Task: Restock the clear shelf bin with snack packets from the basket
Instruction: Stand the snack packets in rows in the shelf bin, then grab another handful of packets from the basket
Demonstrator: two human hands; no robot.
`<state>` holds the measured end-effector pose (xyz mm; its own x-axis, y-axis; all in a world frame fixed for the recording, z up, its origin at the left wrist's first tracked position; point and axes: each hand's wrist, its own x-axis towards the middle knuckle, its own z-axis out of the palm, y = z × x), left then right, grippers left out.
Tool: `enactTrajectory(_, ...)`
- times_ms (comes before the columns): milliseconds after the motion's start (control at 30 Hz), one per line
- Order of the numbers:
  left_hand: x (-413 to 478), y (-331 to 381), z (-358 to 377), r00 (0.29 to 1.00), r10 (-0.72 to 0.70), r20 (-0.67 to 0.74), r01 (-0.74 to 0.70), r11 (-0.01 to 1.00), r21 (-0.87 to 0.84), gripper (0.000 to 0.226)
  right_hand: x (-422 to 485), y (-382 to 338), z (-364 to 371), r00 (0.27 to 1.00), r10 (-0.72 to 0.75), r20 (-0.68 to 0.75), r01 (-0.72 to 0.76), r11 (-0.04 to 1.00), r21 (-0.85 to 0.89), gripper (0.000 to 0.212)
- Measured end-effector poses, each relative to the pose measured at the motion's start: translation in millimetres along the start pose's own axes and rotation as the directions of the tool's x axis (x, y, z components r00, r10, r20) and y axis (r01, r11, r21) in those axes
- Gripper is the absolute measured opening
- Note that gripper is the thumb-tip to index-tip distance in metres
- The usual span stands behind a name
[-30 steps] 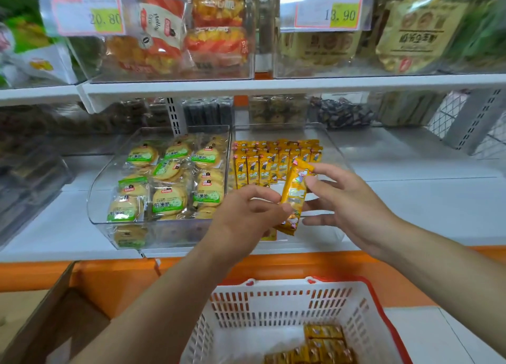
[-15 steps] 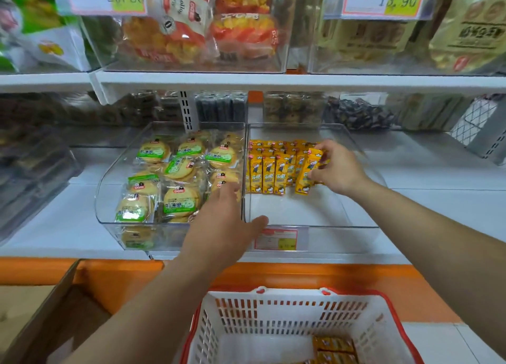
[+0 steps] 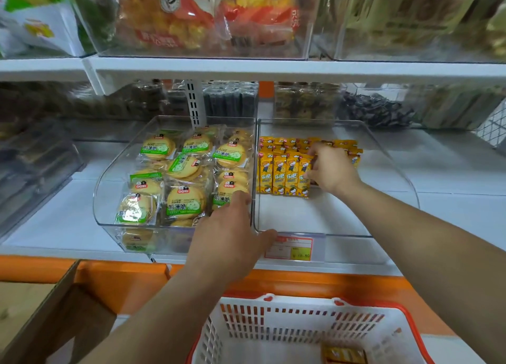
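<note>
The clear shelf bin (image 3: pixel 397 172) stands on the lower shelf and holds rows of yellow snack packets (image 3: pixel 278 176) at its back left. My right hand (image 3: pixel 332 169) reaches into the bin, its fingers curled on the yellow packet (image 3: pixel 304 181) at the right end of the front row. My left hand (image 3: pixel 232 235) rests on the front corner where the two bins meet, thumb on the clear bin's front rim, holding nothing. The white basket with a red rim (image 3: pixel 273 326) sits below, with a few yellow packets (image 3: pixel 343 355) in its bottom.
A second clear bin (image 3: pixel 104 188) full of round green-labelled biscuit packs (image 3: pixel 185 202) adjoins on the left. A price tag (image 3: pixel 291 248) hangs on the bin's front. The upper shelf (image 3: pixel 273 70) overhangs closely. A cardboard box (image 3: pixel 54 322) stands at lower left.
My right hand carried the packet from in front of the bin into the packet rows. My left hand let go of it and dropped onto the bins' front corner.
</note>
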<state>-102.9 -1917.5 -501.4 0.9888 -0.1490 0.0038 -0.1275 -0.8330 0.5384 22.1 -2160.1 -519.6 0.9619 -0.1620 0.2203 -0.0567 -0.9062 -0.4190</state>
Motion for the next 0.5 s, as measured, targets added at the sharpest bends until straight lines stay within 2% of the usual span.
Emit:
enactTrajectory(300, -1, 5, -9, 0.999, -0.014, 0.036, 0.014, 1.0, 0.009, 0.071, -17, -6, -27, 0.998, 0.008, 0.058, -0.011, 0.999, 0.043, 0.071)
enactTrajectory(367, -7, 10, -16, 1.0, 0.003, 0.014, -0.003, 1.0, 0.003, 0.066, -35, -10, -47, 0.999, -0.027, 0.042, 0.025, 0.998, 0.05, 0.066)
enactTrajectory(500, -30, 20, -29, 0.976, 0.131, -0.175, -0.135, 0.991, -0.014, 0.055, -102, -18, -91, 0.985, -0.168, -0.038, 0.171, 0.977, 0.127, 0.032)
